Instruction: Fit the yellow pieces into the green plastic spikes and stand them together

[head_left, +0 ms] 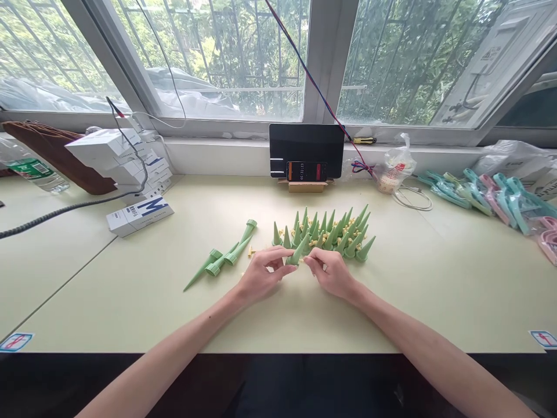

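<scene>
My left hand (262, 270) is closed around the base of a green plant watering spike (298, 252), whose tip leans up and to the right. Close beside that base, my right hand (334, 273) is pinched on a small yellowish valve piece (301, 260), mostly covered by the fingertips. Just behind both hands, several green spikes (350, 248) stand upright in rows, with small yellow pieces among them. To the left, several more green spikes (238, 251) lie on their sides. A loose yellow piece (250, 252) rests between them and my left hand.
A phone (307, 172) leans on a black panel (304, 139) at the back. A bagged cup (394, 168) and coloured clips (500, 197) are on the right. White boxes (139, 216) and a bottle (37, 171) stand left. The table's front edge (304, 352) runs below my forearms.
</scene>
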The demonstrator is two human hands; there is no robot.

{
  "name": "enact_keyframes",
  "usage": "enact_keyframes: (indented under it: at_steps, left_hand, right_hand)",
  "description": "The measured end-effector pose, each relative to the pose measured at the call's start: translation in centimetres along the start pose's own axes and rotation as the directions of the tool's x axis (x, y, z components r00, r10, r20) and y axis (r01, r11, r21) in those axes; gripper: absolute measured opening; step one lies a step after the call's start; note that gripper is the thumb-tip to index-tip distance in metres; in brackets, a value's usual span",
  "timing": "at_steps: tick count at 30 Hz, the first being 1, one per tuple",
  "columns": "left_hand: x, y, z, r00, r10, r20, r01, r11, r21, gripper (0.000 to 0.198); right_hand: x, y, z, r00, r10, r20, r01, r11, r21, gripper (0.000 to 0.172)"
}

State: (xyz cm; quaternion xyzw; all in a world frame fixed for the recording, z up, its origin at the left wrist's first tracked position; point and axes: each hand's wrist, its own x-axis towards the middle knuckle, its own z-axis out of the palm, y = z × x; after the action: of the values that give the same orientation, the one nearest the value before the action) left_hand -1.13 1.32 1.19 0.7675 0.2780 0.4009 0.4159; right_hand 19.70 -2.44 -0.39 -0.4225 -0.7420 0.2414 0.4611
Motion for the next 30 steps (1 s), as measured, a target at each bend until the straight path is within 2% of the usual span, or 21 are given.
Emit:
enact_keyframes:
  at_steps: [8, 13, 16, 18, 20, 22, 25, 30]
  left_hand:
    - [0.0, 0.3, 0.2, 0.997, 0.069, 0.044, -0.072, 0.995, 0.067, 0.018]
    - [-0.2, 0.5, 0.5, 0.998, 0.06, 0.004, -0.06, 0.988, 0.145, 0.021]
    - [-0.3, 0.4, 0.6, 0.999, 0.034, -0.034, -0.027, 0.981, 0.194, 0.024]
    - [-0.3, 0.5, 0.5, 0.998, -0.001, -0.065, 0.013, 0.981, 0.195, 0.025]
    - [-0.3, 0.5, 0.4, 0.994, -0.047, -0.096, 0.062, 0.985, 0.158, 0.027]
    - [-0.2, 0.7, 0.2, 0.989, -0.096, -0.114, 0.108, 0.989, 0.103, 0.029]
    - [-0.2, 0.9, 0.1, 0.982, -0.156, -0.108, 0.161, 0.986, 0.043, 0.031]
    - [-0.1, 1.2, 0.1, 0.982, -0.176, -0.074, 0.178, 0.984, 0.018, 0.028]
  right_hand:
    - [0.2, -0.3, 0.0, 0.998, 0.056, 0.023, -0.056, 0.998, -0.004, 0.039]
    - [0.3, -0.6, 0.1, 0.997, 0.08, -0.008, -0.08, 0.997, -0.004, 0.04]
    - [0.3, -0.8, 0.1, 0.995, 0.1, -0.023, -0.1, 0.995, 0.009, 0.035]
    - [0.3, -1.0, 0.0, 0.994, 0.107, -0.032, -0.106, 0.994, 0.025, 0.025]
    - [0.3, -1.0, 0.0, 0.995, 0.091, -0.035, -0.09, 0.995, 0.029, 0.02]
    - [0.3, -1.0, -0.1, 0.998, 0.053, -0.035, -0.053, 0.999, 0.012, 0.022]
    - [0.3, -0.5, 0.0, 0.999, -0.021, -0.035, 0.019, 0.999, -0.043, 0.02]
    - [0.2, 0.1, 0.1, 0.996, -0.092, -0.018, 0.09, 0.99, -0.105, 0.019]
